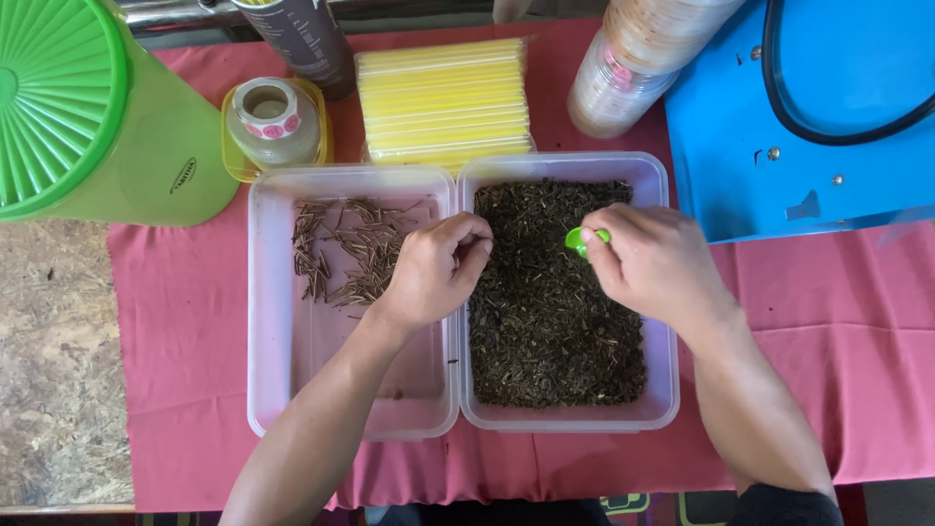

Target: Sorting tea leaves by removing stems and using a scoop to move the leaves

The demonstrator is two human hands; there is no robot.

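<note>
Two clear plastic tubs side by side at centre frame on a pink-red cloth [195, 390]. Right tub [664, 390]: filled across its floor with dark chopped dried leaf matter [555, 331]. Left tub [292, 380]: mostly bare, with a loose scatter of thin brown stems [346, 255] in its upper half. Left hand [438, 268]: curled into a loose fist over the shared rims of the two tubs, fingertips pinched together at the edge of the dark matter; whether anything is held between them cannot be told. Right hand [653, 263]: over the upper right of the right tub, fingers closed around a small bright green scoop [582, 239], only its tip showing past the thumb, just above the leaf matter. Surroundings, upper frame: large green lidded container [88, 117] at upper left; roll of round stickers [273, 119] in a yellow dish just above the left tub; dark cylinder [307, 44] behind it; wrapped pack of yellow straws [443, 102] touching the tubs' top rims; stack of clear lids [623, 68] in a sleeve; blue metal machine [828, 146] at upper right. Bare rough board [54, 360] at lower left.
</note>
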